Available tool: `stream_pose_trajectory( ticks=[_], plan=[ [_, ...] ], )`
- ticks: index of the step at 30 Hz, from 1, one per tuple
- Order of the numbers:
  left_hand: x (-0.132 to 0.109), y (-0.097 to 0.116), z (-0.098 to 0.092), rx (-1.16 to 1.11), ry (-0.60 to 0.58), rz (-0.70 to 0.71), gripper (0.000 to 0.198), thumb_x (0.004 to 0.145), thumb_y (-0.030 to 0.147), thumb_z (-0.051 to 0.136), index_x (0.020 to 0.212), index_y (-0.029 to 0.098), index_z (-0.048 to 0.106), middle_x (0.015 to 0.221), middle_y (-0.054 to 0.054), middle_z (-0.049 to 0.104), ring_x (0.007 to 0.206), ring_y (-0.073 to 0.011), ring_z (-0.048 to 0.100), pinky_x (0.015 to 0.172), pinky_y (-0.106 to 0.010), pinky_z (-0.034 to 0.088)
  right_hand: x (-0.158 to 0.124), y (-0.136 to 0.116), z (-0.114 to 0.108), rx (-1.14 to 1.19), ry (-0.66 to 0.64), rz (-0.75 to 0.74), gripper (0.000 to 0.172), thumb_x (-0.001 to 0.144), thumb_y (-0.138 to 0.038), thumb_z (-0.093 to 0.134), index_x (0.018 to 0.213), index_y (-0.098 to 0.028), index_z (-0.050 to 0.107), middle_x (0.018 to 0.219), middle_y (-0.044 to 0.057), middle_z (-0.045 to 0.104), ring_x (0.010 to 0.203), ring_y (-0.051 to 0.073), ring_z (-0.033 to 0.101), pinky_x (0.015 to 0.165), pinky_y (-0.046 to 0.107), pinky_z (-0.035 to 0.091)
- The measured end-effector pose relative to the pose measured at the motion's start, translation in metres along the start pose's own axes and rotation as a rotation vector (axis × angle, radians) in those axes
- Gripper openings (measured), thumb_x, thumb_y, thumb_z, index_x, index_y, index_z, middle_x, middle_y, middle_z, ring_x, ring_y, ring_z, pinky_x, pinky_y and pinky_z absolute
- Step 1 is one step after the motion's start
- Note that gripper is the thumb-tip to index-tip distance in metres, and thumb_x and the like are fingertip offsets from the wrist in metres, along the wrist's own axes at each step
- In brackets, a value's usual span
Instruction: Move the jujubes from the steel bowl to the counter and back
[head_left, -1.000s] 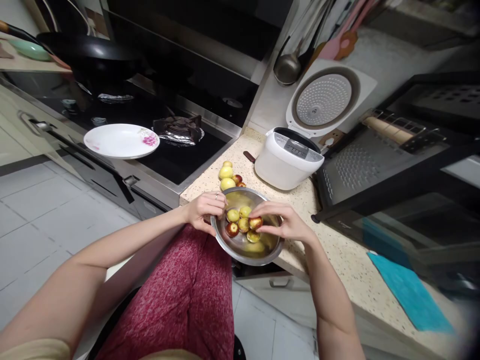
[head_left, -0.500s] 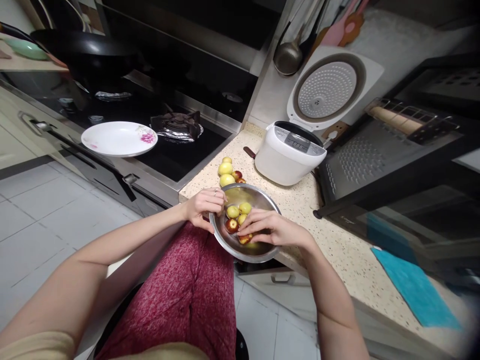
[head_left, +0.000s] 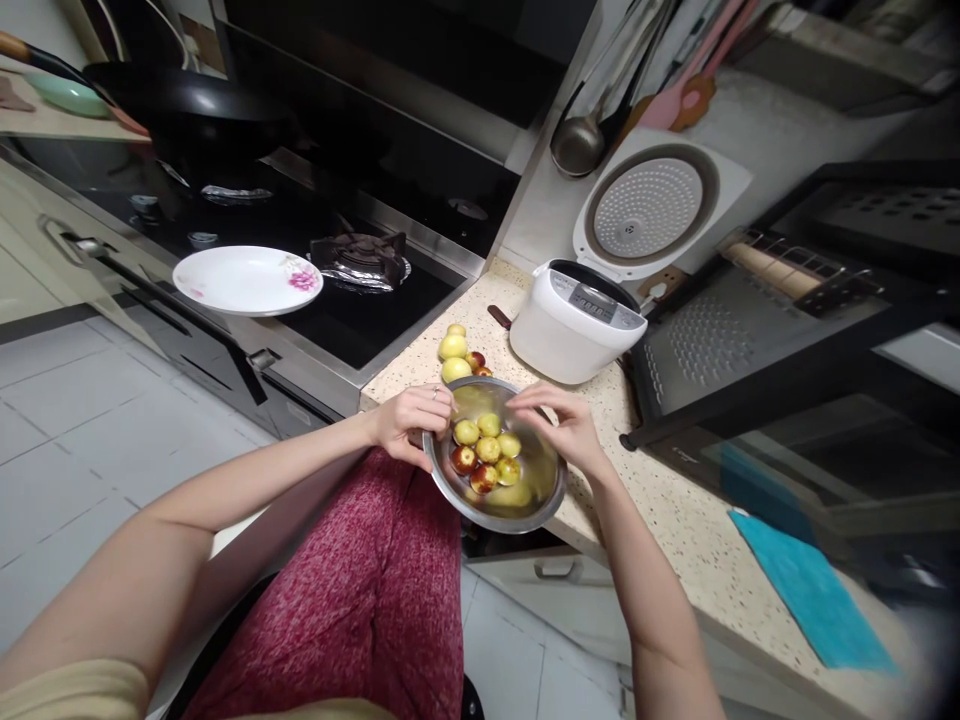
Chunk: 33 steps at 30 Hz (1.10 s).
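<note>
A steel bowl sits tilted at the counter's front edge, partly over my lap. Several small green and red-brown fruits lie in it with some yellowish water. My left hand grips the bowl's left rim, fingers curled over it. Above the bowl's far right side my right hand is lifted, its fingers loosely bent and apart, with nothing seen in them. More of the same fruits lie loose on the speckled counter just behind the bowl.
A white rice cooker with its lid up stands behind the bowl. A black rack fills the right side. A white flowered plate rests on the black gas hob, with a wok behind. A teal cloth lies at the right.
My right hand was down among the fruits half a second ago; it has lifted out and back to the far rim. The fruits have shifted a little. My left hand keeps its grip.
</note>
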<state>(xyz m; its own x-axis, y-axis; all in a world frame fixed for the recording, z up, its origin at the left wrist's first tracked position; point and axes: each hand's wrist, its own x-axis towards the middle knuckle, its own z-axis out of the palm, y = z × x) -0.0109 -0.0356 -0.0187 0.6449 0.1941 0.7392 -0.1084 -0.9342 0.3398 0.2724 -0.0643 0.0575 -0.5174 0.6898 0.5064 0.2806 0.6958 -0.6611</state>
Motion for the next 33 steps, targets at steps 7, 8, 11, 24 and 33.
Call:
stream_pose_trajectory(
  ticks=[7, 8, 11, 24, 33],
  plan=[
    [0.006, 0.007, -0.002, -0.089, 0.068, 0.096, 0.054, 0.078, 0.071, 0.077, 0.068, 0.019, 0.066, 0.062, -0.006, 0.066, 0.066, -0.0203, 0.066, 0.080, -0.040, 0.056, 0.017, 0.048, -0.002, -0.176, 0.322, 0.170, 0.018, 0.094, -0.035, 0.070, 0.096, -0.022, 0.081, 0.099, 0.008, 0.080, 0.093, 0.023, 0.073, 0.087, 0.039, 0.058],
    [0.007, 0.009, -0.001, -0.096, 0.074, 0.085, 0.054, 0.077, 0.071, 0.078, 0.066, 0.019, 0.065, 0.061, -0.005, 0.066, 0.065, -0.0198, 0.066, 0.080, -0.039, 0.055, 0.019, 0.054, -0.001, -0.177, 0.311, 0.179, 0.019, 0.093, -0.036, 0.069, 0.095, -0.022, 0.081, 0.100, 0.009, 0.080, 0.093, 0.023, 0.073, 0.087, 0.039, 0.058],
    [0.009, 0.013, 0.003, -0.114, 0.077, 0.047, 0.056, 0.075, 0.072, 0.079, 0.063, 0.019, 0.063, 0.059, -0.003, 0.066, 0.064, -0.0186, 0.066, 0.081, -0.039, 0.054, 0.022, 0.067, 0.003, -0.164, 0.277, 0.192, 0.020, 0.092, -0.038, 0.070, 0.095, -0.022, 0.081, 0.101, 0.009, 0.080, 0.096, 0.024, 0.073, 0.089, 0.040, 0.058],
    [0.004, 0.015, 0.012, -0.021, 0.212, 0.257, 0.060, 0.081, 0.074, 0.072, 0.060, 0.021, 0.054, 0.050, 0.001, 0.057, 0.051, -0.0150, 0.056, 0.063, -0.034, 0.048, 0.024, 0.083, 0.023, -0.305, -0.124, -0.047, 0.038, 0.101, -0.033, 0.064, 0.138, -0.033, 0.068, 0.140, 0.009, 0.067, 0.131, 0.026, 0.062, 0.116, 0.048, 0.048],
    [-0.004, 0.009, 0.011, -0.009, 0.164, 0.226, 0.063, 0.076, 0.081, 0.071, 0.058, 0.023, 0.053, 0.048, 0.001, 0.053, 0.048, -0.0159, 0.055, 0.060, -0.035, 0.050, 0.027, 0.086, 0.033, -0.330, -0.078, -0.089, 0.031, 0.101, -0.032, 0.063, 0.130, -0.024, 0.071, 0.128, 0.013, 0.069, 0.122, 0.026, 0.066, 0.107, 0.045, 0.054]
  ],
)
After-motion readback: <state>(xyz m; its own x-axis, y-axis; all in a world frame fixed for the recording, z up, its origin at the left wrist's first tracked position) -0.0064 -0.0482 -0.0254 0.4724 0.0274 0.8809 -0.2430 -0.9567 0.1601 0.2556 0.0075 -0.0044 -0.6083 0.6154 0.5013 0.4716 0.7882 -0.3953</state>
